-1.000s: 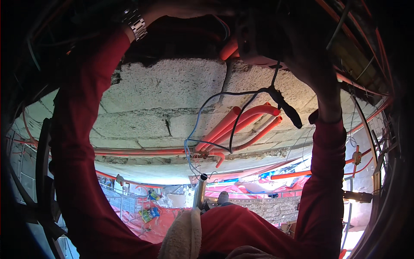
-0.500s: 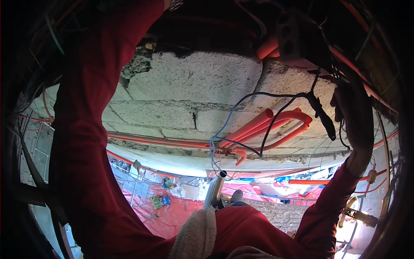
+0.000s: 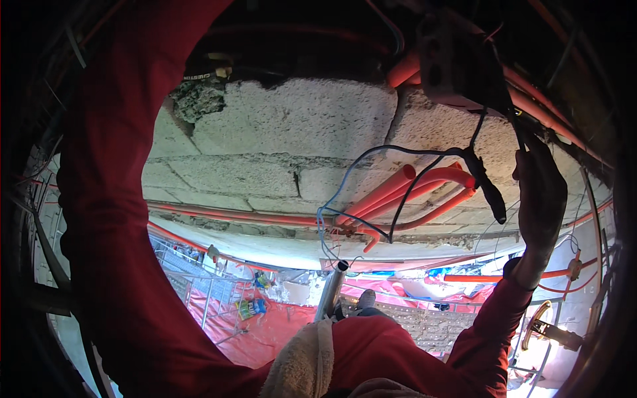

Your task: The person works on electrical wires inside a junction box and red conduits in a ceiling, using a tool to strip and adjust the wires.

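My right hand [image 3: 541,199] is raised at the right, beside the block wall [image 3: 305,123]. Its fingers are bent closed around the lower end of a thin dark cable [image 3: 519,129] that comes down from above. Just over it, in shadow, is a dark box with round holes [image 3: 458,73]. From near this box hangs a black cable [image 3: 488,189] with a thick, wrapped-looking end, left of the hand and apart from it. A blue wire [image 3: 340,196] loops away toward the left. My left arm [image 3: 106,199] reaches up past the top edge, so its hand is out of sight.
Several orange conduits [image 3: 381,192] stick out from the wall, and more orange pipes [image 3: 531,103] run past the box. Below are a metal tube [image 3: 330,292], a perforated platform [image 3: 411,328], metal railings [image 3: 209,298] and red sheeting [image 3: 279,331]. A tan cloth [image 3: 298,361] hangs at my front.
My left arm has shifted left and its hand has left the view at the top. My right hand has turned, its fingers now higher against the dark cable. The view has shifted slightly.
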Available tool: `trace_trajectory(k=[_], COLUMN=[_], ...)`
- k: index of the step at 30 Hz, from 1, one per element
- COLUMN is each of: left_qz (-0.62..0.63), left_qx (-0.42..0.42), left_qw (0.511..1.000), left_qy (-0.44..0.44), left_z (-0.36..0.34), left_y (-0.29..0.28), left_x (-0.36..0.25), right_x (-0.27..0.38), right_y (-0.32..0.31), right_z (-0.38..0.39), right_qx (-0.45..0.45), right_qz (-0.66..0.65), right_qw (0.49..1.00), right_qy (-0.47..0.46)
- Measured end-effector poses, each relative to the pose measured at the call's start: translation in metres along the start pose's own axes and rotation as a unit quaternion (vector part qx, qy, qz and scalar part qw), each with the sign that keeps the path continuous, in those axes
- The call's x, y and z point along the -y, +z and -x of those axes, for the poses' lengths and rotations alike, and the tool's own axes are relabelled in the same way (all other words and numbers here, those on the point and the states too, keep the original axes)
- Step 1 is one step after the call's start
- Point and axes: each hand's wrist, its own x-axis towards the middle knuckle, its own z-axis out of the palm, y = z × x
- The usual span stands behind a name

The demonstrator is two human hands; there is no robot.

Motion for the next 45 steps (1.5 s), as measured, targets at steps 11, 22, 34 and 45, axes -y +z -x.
trace_trajectory(k=[11, 22, 34, 45], left_qz=[0.007, -0.013, 0.254, -0.243], left_qx=[-0.06, -0.2, -0.24, -0.287], left_qw=[0.994, 0.97, 0.923, 0.921], left_qy=[0.094, 0.138, 0.158, 0.096], left_z=[-0.012, -0.007, 0.025, -0.002], left_y=[0.023, 0.053, 0.071, 0.08], left_x=[0.004, 0.021, 0.083, 0.024], right_x=[0.033, 0.049, 0.051, 0.019], right_y=[-0.028, 0.046, 0.016, 0.045], right_z=[-0.035, -0.107, -0.084, -0.1], right_qx=[0.018, -0.096, 0.008, -0.031], right_qz=[0.165, 0.167, 0.217, -0.094], right_qw=[0.955, 0.913, 0.936, 0.967], right_qy=[-0.244, -0.361, -0.277, -0.236])
